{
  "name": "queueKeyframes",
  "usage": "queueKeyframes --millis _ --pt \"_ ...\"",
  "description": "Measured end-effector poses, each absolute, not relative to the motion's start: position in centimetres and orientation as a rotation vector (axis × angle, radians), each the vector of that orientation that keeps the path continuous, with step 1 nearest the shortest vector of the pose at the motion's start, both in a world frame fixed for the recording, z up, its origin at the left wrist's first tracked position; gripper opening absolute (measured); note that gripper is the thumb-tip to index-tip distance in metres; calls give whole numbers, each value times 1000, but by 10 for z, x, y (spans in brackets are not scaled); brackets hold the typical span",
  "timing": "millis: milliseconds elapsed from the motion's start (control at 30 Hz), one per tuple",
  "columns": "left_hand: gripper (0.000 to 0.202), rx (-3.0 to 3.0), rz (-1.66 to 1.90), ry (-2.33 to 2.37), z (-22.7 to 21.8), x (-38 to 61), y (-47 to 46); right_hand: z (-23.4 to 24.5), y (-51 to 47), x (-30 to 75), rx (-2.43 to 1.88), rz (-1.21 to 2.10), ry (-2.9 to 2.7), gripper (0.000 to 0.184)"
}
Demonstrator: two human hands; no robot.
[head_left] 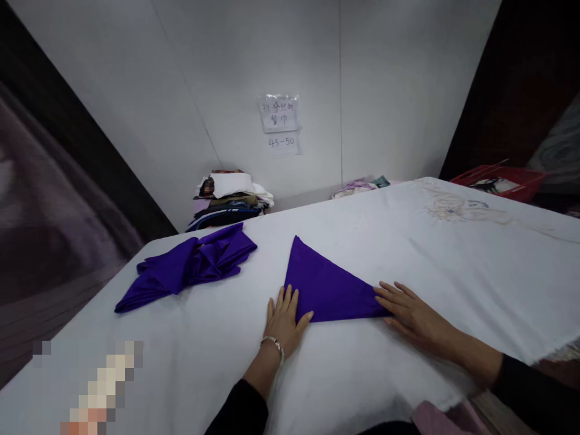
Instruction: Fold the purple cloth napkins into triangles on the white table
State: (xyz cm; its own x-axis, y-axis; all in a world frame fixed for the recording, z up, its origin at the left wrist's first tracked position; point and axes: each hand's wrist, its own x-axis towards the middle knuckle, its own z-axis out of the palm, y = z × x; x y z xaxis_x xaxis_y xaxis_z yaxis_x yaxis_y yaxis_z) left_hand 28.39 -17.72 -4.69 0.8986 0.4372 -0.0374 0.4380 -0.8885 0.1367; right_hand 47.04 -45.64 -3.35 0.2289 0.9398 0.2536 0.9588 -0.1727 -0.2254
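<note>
In front of me a purple cloth napkin, folded into a triangle, lies flat on the white tablecloth. My left hand rests with fingers spread on its near left corner; a bracelet circles that wrist. Fingers stretched out, my right hand touches the pointed right corner, and its fingertips cover that tip. Farther left, a loose heap of purple cloths lies crumpled and apart from both hands.
A stack of folded clothes stands beyond the table's far edge. Behind it a wall carries a paper sign. At far right is a red basket with things in it. Embroidery marks the cloth's far right. A pixelated patch covers the lower left.
</note>
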Motion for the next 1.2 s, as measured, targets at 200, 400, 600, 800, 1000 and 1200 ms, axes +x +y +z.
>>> queueKeyframes --millis 200,400,600,800,1000,1200 --pt "70 2948 -43 680 -46 284 -180 -21 -392 426 -2052 -67 -1922 57" --pt "64 2964 -48 665 -45 281 -182 -39 -348 408 -2017 176 -2015 72" --pt "59 2926 -39 692 -48 282 -177 -55 -346 412 -2014 258 -2011 68" --pt "62 2833 -87 1032 -47 272 -149 -57 -347 413 -1997 248 -2013 63" --pt "60 2724 -41 1414 -31 262 -120 -60 -346 414 -1976 231 -2014 63" --pt "55 2932 186 904 -26 296 -162 -58 -346 413 -1987 219 -2010 64"
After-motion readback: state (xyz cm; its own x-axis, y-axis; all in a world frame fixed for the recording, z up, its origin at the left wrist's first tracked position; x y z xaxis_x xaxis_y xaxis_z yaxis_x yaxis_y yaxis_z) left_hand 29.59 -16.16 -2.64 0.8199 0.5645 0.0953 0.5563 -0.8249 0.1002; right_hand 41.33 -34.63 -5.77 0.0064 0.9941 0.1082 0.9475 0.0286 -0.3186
